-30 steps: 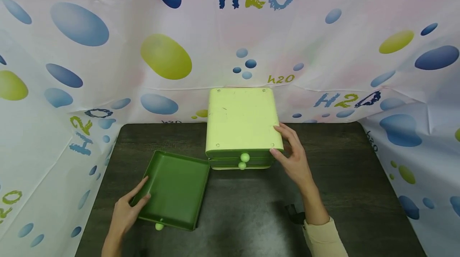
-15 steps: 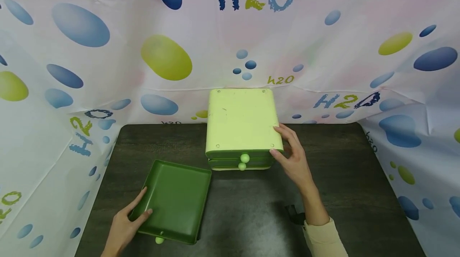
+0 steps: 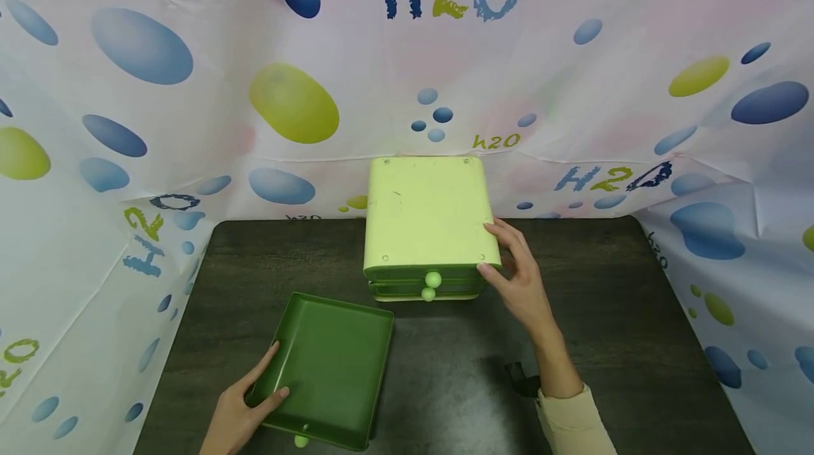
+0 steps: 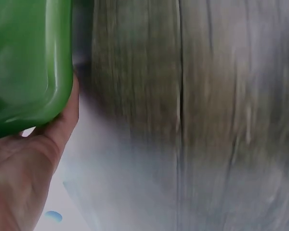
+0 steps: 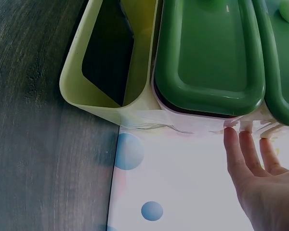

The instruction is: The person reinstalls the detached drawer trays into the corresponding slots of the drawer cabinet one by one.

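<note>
In the head view my left hand (image 3: 237, 409) grips a dark green drawer (image 3: 337, 370) by its left side. The thumb lies over the rim and the index finger along the wall. The drawer's inside shows no contents, and its round light green knob (image 3: 302, 441) faces me. In the left wrist view the hand sits beneath the drawer's rounded corner (image 4: 53, 101). My right hand (image 3: 521, 275) touches the right side of a pale green drawer cabinet (image 3: 429, 211), fingers fairly straight. The right wrist view shows two green drawers (image 5: 212, 57) seated beside one vacant slot (image 5: 111, 53).
A dark wood-grain table (image 3: 598, 314) lies under everything. Behind and at both sides hangs a white sheet (image 3: 356, 31) printed with blue and green blobs. A black strap-like item (image 3: 521, 379) shows by the right wrist.
My left hand has drawn the drawer toward me, then to the right, away from the cabinet's front. The right hand and the cabinet have stayed in place.
</note>
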